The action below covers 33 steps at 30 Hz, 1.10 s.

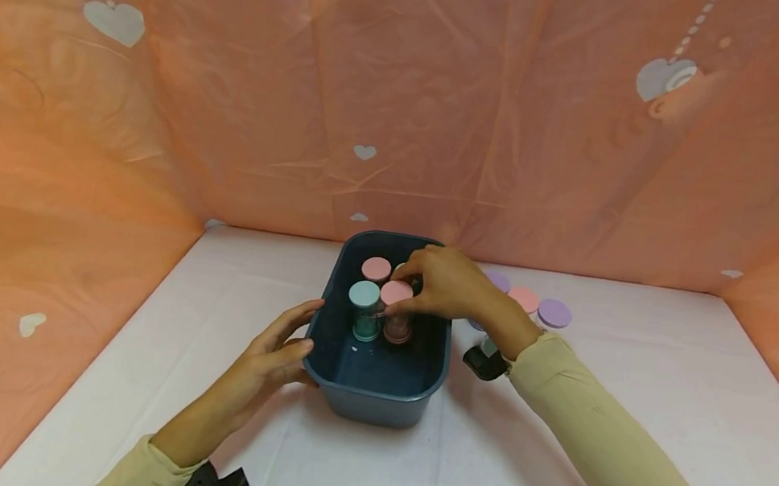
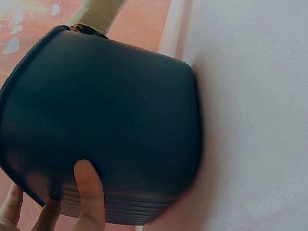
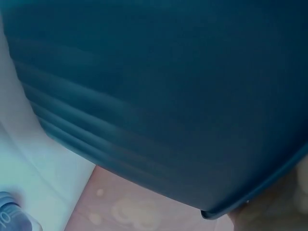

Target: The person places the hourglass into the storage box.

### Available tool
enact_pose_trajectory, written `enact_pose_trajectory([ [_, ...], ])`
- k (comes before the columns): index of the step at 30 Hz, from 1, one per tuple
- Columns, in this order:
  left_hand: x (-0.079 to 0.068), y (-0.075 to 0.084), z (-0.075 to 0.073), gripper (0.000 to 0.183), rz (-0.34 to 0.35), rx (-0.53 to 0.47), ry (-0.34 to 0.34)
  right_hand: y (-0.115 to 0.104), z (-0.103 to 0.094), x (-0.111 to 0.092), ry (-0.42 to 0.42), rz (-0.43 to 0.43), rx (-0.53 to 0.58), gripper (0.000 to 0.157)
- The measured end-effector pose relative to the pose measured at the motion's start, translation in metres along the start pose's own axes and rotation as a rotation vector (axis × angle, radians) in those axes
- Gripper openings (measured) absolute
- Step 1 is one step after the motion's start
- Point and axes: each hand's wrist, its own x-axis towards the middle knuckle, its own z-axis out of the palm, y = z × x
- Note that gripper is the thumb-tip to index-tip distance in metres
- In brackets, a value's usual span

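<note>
A dark blue bin [image 1: 376, 408] stands on the white cloth, holding several small clear jars with coloured lids. My right hand [image 1: 453, 283] reaches over its right rim and pinches a pink-lidded jar [image 1: 397, 294] near the top. Beside that jar is a teal-lidded jar [image 1: 364, 297], with another pink-lidded jar [image 1: 376, 269] behind; a further lid is mostly hidden by my fingers. My left hand [image 1: 274, 350] rests against the bin's left side with fingers spread. In the left wrist view its thumb [image 2: 90, 192] lies along the outer wall.
Right of the bin, partly behind my right forearm, stand more jars with a purple lid [image 1: 555, 313], a pink lid [image 1: 524, 299] and another purple lid [image 1: 497, 281]. An orange sheet [image 1: 405, 115] with heart prints hangs behind the white cloth [image 1: 225, 271].
</note>
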Motion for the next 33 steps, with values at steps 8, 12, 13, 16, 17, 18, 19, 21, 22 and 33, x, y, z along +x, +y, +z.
enact_pose_trajectory([
  [8, 0.0, 0.0, 0.0, 0.055, 0.0, -0.005, 0.002, 0.007, 0.003, 0.008, -0.029, -0.027, 0.004, 0.05],
  [12, 0.0, -0.001, 0.0, 0.055, -0.009, -0.002, 0.002, 0.008, 0.003, 0.011, -0.054, -0.034, 0.003, 0.05],
  [13, 0.0, -0.001, 0.0, 0.055, -0.01, 0.0, 0.003, 0.008, 0.003, 0.012, -0.061, -0.036, 0.002, 0.05],
  [16, 0.001, -0.001, 0.0, 0.055, -0.01, 0.005, 0.007, 0.009, 0.002, 0.015, -0.087, -0.037, 0.001, 0.05],
  [17, 0.001, -0.001, 0.0, 0.055, -0.01, 0.006, 0.008, 0.009, 0.001, 0.015, -0.096, -0.034, 0.006, 0.05],
  [18, 0.001, -0.001, 0.0, 0.055, -0.01, 0.007, 0.008, 0.01, 0.001, 0.016, -0.109, -0.032, 0.009, 0.049],
  [19, 0.001, -0.001, 0.0, 0.055, -0.009, 0.008, 0.008, 0.01, 0.0, 0.016, -0.122, -0.029, 0.011, 0.049],
  [21, 0.001, -0.001, -0.001, 0.056, -0.007, 0.009, 0.006, 0.011, 0.0, 0.017, -0.144, -0.025, 0.009, 0.049],
  [22, 0.001, -0.001, -0.001, 0.056, -0.006, 0.008, 0.005, 0.011, 0.0, 0.018, -0.155, -0.021, 0.008, 0.049],
  [33, -0.001, 0.001, 0.001, 0.056, -0.011, 0.022, 0.006, 0.011, -0.002, 0.016, -0.201, 0.024, 0.015, 0.052],
])
